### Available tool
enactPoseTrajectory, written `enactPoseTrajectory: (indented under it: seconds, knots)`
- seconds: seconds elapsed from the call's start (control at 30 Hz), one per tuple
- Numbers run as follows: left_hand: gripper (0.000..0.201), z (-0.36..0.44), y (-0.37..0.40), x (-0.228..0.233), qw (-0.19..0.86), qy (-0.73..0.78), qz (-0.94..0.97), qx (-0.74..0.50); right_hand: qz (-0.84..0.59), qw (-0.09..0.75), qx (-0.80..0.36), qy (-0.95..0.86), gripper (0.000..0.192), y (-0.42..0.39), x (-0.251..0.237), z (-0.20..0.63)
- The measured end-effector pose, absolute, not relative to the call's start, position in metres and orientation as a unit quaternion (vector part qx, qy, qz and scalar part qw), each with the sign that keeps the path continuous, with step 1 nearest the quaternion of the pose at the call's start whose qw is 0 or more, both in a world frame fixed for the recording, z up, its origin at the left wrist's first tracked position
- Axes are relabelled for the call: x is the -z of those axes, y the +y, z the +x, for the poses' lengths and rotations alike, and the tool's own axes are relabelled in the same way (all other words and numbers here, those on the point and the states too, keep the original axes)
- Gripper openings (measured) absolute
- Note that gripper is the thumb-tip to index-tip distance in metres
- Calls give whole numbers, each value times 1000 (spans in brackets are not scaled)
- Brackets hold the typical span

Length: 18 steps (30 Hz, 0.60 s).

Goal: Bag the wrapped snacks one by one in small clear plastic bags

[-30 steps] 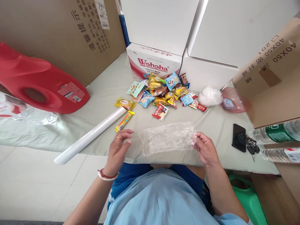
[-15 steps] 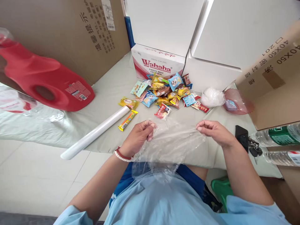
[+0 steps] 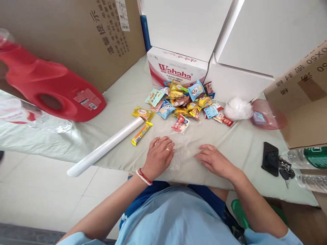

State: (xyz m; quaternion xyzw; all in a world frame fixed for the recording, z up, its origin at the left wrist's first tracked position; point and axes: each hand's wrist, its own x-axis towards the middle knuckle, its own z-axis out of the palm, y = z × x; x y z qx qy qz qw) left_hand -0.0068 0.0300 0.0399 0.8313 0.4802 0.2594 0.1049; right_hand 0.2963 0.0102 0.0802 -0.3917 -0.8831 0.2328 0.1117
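Observation:
A clear plastic bag (image 3: 180, 154) lies crumpled on the cloth-covered table in front of me. My left hand (image 3: 160, 154), palm down, rests on the bag's left side with its fingers stretched forward. At the right edge of the bag, my right hand (image 3: 214, 160) has its fingers apart, and nothing shows in them. Just beyond the bag is a red-and-white snack packet (image 3: 181, 124). A heap of wrapped snacks (image 3: 182, 102) spreads behind it. To the left of my left hand are a yellow snack bar (image 3: 142, 133) and a white roll (image 3: 107, 146).
On the left lies a red jug (image 3: 58, 85) beside a clear bottle (image 3: 38, 119). Behind the snacks stands a Wahaha carton (image 3: 176, 66). A white plastic bundle (image 3: 238, 109) and a pink basket (image 3: 268, 114) sit to the right, near a phone (image 3: 270, 159) and keys (image 3: 286, 168).
Both hands have let go of the bag's stretched edge. The bag has gone from hanging over the table's front edge to lying on the table, with my left hand on it.

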Motion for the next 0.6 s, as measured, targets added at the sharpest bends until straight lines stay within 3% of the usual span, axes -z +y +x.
enactPoseTrajectory:
  seconds: [0.13, 0.27, 0.37, 0.47, 0.6]
  knots:
    - [43, -7, 17, -14, 97, 545, 811, -188, -525, 152, -263, -795, 30, 1, -62, 316]
    - [47, 5, 3, -10, 93, 532, 821, -184, -517, 219, -203, -802, 65, 2, -67, 273]
    - [47, 9, -1, -15, 101, 511, 832, -193, -389, 145, -165, -895, 53, 19, -70, 230]
    - [51, -3, 1, -16, 103, 514, 833, -175, -350, 78, -162, -919, 44, 35, -68, 230]
    - [61, -26, 2, -11, 106, 532, 825, -157, -405, 114, -210, -882, 31, 23, -63, 290]
